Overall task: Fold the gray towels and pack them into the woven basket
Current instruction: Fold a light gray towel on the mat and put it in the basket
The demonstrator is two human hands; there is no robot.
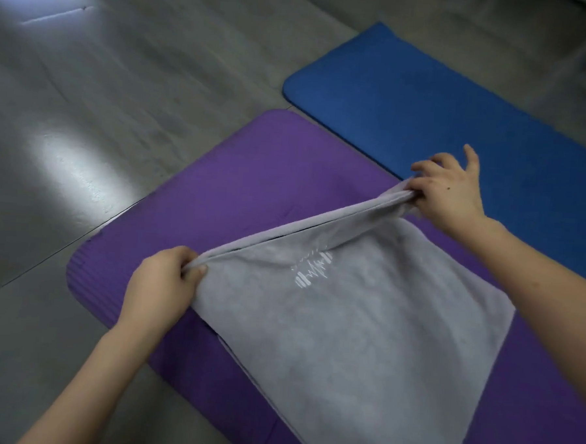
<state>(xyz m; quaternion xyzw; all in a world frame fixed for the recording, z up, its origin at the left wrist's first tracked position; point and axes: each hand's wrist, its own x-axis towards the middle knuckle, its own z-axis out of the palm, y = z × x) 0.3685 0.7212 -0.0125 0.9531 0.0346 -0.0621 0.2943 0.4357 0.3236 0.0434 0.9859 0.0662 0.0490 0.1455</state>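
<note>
On the purple mat lies a gray towel, w/ a white print near the middle. Left hand pinches one far corner at 9 o'clock; right hand pinches the other at 1 o'clock — edge pulled tight and lifted. Looks like the folding step. Next, prob. bring that edge toward 6 o'clock, corners lined up. Basket not in view.

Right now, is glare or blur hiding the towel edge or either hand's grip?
Head view: glare falls only on the floor at left, clear of the gray towel; head view is dim and slightly soft overall, yet the left hand and right hand gripping the towel's raised edge read plainly.
</note>
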